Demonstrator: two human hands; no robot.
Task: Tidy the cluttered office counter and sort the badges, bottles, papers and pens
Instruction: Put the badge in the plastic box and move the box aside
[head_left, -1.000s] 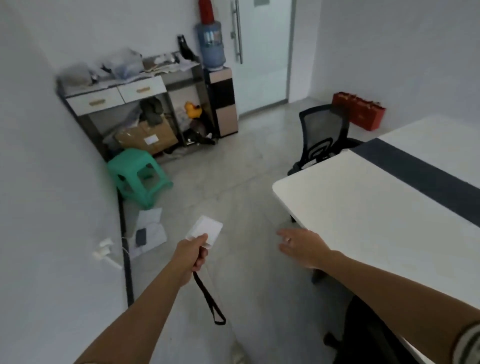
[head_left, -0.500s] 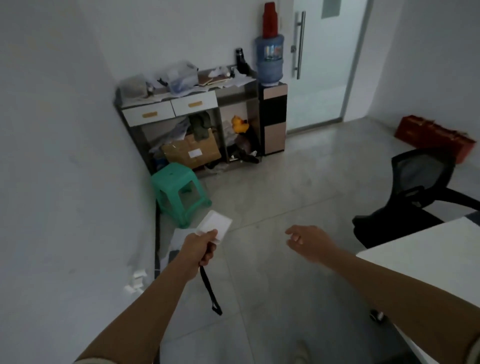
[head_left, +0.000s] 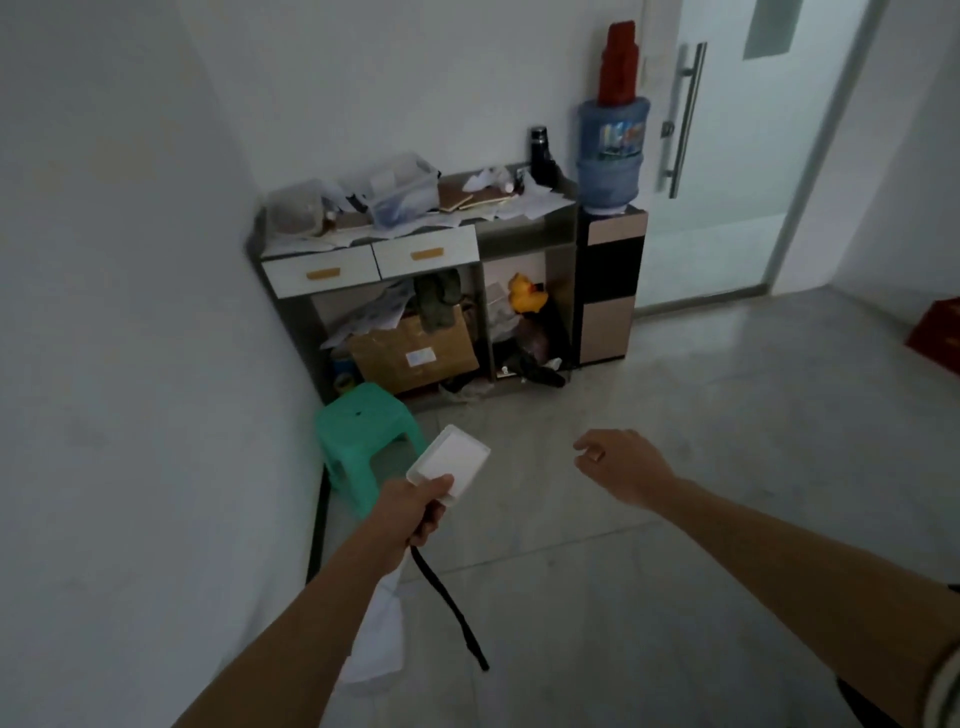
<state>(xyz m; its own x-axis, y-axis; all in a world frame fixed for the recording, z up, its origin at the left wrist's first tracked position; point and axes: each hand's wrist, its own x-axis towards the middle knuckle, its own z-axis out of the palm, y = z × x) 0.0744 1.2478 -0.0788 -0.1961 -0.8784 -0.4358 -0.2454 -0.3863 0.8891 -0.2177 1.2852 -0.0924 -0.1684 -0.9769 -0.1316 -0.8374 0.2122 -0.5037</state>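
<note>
A pale tiled floor (head_left: 675, 467) runs to a cluttered desk (head_left: 322, 273) in the corner of a white-walled room. Well in front of the desk, the left hand (head_left: 410, 512) grips a white badge (head_left: 449, 462) by its near end, the black strap (head_left: 447, 597) dangling below. The right hand (head_left: 618, 462) hangs loose and empty alongside. On the desk two clear bins (head_left: 400, 189) sit among loose papers (head_left: 524, 205), their contents too blurred to name, and under the desk a cardboard box (head_left: 415, 353) has papers and dark cloth spilling over it.
</note>
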